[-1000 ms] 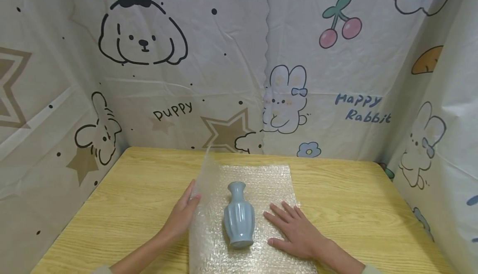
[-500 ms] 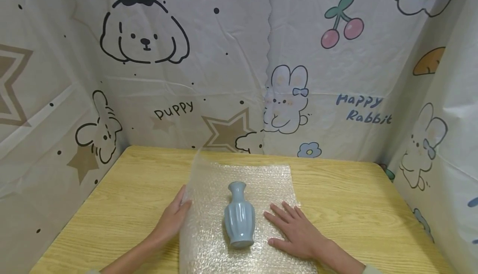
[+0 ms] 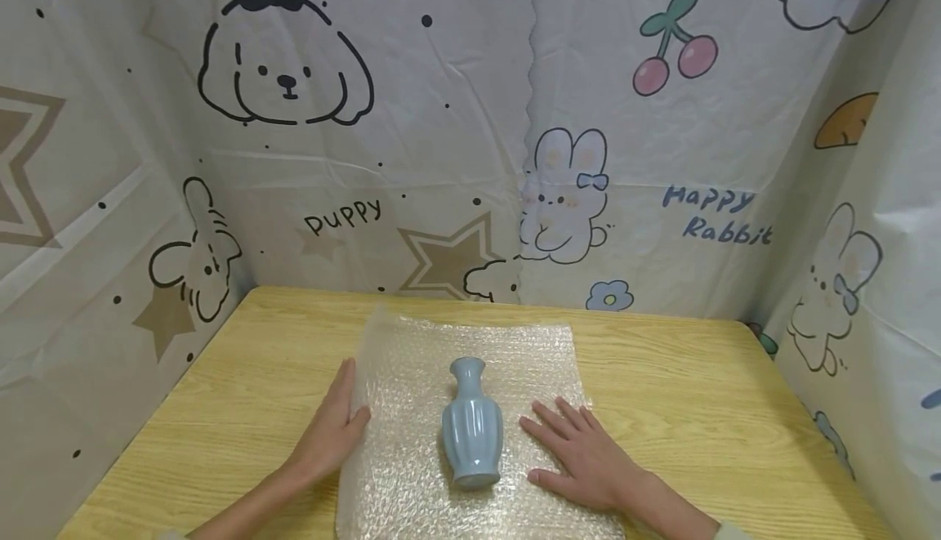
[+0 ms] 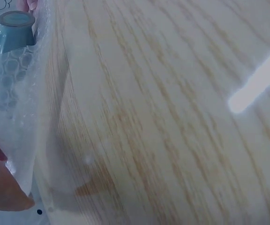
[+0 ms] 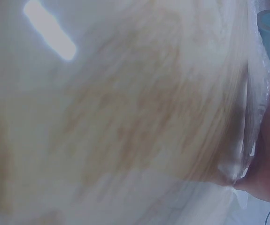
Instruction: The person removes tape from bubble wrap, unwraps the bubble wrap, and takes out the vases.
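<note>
Left hand: fingers pinching wrap edge. Right hand: fingers spread flat on wrap. Vase, lying between both: could roll, I judge, if left tugs.

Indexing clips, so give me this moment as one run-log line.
left hand: holds bubble wrap by left edge | right hand: rests spread on right side | blue vase: lying on top, uncovered

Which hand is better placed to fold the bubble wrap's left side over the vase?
Left, most likely: the left hand pinches that side of the bubble wrap, thumb over its edge. The right hand rests, fingers spread, on the opposite side of the vase.
</note>
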Tool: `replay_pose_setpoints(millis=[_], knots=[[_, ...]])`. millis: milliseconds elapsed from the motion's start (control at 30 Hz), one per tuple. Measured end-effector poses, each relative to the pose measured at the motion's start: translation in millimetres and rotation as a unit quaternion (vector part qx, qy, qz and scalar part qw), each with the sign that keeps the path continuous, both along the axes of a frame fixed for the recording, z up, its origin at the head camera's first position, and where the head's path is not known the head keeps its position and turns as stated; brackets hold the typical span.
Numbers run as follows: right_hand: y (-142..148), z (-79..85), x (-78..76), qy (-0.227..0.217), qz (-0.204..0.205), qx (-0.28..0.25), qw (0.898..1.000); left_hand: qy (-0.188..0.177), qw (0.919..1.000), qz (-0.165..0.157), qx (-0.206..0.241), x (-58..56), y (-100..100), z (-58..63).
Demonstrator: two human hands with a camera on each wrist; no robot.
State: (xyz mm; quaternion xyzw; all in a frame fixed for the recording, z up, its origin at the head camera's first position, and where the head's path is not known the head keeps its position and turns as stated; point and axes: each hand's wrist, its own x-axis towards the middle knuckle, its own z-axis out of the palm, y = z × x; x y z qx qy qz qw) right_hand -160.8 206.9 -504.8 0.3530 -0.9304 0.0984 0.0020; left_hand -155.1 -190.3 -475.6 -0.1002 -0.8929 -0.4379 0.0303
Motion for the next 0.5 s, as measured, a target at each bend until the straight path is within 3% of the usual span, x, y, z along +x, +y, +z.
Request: replay_pose_setpoints(millis=[233, 500], knots=[[-0.1, 0.2, 0.3, 0.004, -0.001, 0.000, 1.000, 0.061, 0.9955, -0.001, -0.073, 1.8, -1.5, 3.0], [0.5, 0.0, -0.3, 0.007, 0.001, 0.000, 1.000, 0.131, 0.9740, -0.008, -0.185, 2.9, -0.2, 5.8]])
